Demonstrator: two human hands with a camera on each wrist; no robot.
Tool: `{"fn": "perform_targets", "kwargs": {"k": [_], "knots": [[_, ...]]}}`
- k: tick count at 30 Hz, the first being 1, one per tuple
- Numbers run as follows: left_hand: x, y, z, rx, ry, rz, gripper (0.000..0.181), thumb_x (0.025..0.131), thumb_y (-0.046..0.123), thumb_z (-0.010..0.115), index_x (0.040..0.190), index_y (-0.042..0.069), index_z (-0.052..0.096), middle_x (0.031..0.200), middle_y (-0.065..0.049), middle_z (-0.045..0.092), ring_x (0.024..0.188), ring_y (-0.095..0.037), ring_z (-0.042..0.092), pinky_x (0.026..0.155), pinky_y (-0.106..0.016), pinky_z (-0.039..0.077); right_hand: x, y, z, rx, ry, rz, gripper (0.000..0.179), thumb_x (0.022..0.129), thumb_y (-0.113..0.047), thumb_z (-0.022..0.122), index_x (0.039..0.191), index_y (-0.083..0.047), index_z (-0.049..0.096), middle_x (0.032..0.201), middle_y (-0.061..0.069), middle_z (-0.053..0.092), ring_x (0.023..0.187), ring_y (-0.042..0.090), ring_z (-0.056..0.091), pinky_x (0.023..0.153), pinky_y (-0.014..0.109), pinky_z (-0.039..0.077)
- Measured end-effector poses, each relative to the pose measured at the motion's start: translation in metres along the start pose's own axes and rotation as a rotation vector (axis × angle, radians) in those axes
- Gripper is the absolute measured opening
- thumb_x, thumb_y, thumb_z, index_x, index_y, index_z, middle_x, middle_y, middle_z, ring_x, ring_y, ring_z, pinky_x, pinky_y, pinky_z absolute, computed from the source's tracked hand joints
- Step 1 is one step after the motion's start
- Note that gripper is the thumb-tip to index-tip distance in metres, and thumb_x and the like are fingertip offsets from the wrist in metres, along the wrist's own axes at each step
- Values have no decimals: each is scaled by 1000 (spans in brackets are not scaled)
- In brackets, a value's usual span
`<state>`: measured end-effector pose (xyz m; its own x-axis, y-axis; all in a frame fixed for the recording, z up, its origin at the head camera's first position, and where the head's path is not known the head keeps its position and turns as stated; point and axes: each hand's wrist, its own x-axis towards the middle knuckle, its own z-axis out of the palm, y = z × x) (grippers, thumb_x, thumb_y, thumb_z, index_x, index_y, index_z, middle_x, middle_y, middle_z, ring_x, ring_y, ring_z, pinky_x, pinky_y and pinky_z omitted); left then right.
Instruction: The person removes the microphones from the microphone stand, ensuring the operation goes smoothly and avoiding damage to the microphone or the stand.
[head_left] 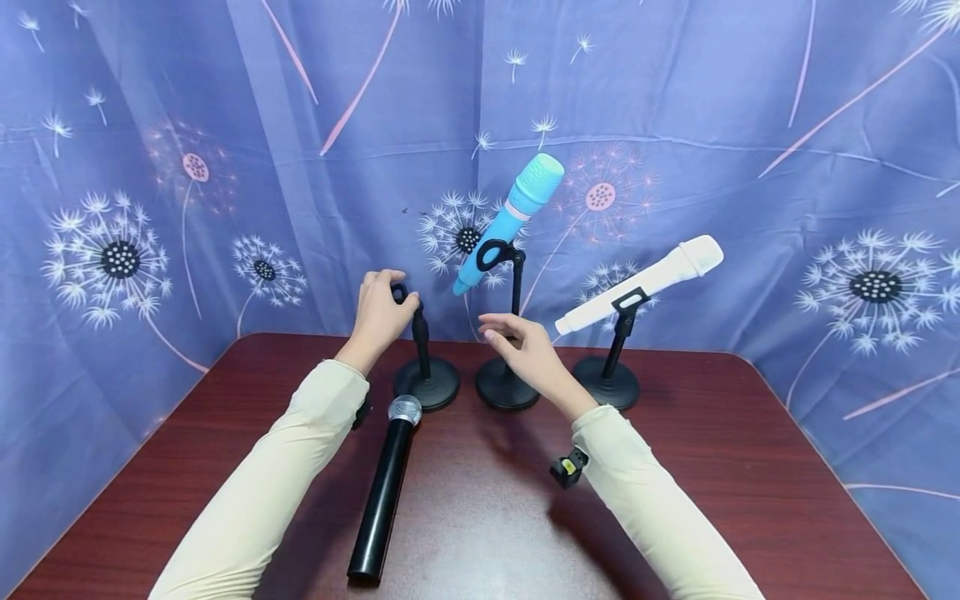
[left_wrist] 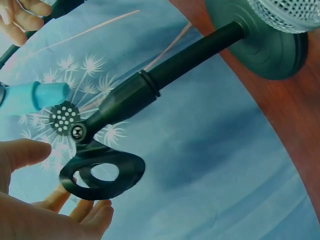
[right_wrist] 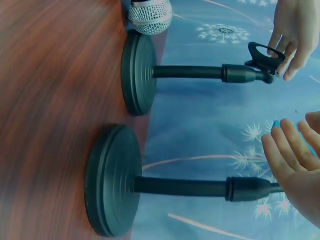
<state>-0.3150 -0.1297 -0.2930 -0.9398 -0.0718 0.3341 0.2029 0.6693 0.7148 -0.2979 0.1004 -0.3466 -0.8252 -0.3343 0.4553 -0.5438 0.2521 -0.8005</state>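
At the left stand's black microphone clip [left_wrist: 102, 175], my left hand [head_left: 381, 310] has its fingertips right behind the ring, while the thumb stays apart from it in the left wrist view. The clip tops a black desk stand [head_left: 425, 379] with a round base and holds no microphone. My right hand [head_left: 525, 346], fingers loosely bent and holding nothing, hovers in front of the middle stand [right_wrist: 180, 186]. A blue microphone [head_left: 510, 221] leans in that stand's clip. In front of the left stand lies a black microphone [head_left: 386, 492] with a silver mesh head.
On the right, a white microphone [head_left: 641, 285] slants in the clip of a third stand [head_left: 609, 383]. All three stands line the back of the dark red wooden table [head_left: 720, 483]. Behind it hangs a blue curtain [head_left: 360, 200] with dandelion prints.
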Motion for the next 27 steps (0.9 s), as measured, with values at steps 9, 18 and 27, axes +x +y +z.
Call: {"fn": "perform_targets", "kwargs": {"k": [9,18,27], "knots": [[-3,11,-1,-6,27,65,41,92,16,59,130,-1,54,132,-21,46,126,-35,40,102,-46,35,-11,-32,-17,0,92,-19,28,97,1,52,123,9,58,112,27,64,97,33,64,75,38,52],[-5,20,1,-49,39,116,38,93,14,59,129,1,55,128,-18,51,122,-33,46,100,-44,38,-10,-23,-25,73,245,-68,27,95,5,53,120,14,57,112,32,62,104,47,58,84,36,53],[-3,35,5,-119,80,164,37,94,14,57,130,2,54,127,-15,53,121,-30,48,101,-43,39,-9,-17,-24,74,356,-65,31,94,7,52,124,16,52,122,31,57,112,47,53,86,44,48]]}}
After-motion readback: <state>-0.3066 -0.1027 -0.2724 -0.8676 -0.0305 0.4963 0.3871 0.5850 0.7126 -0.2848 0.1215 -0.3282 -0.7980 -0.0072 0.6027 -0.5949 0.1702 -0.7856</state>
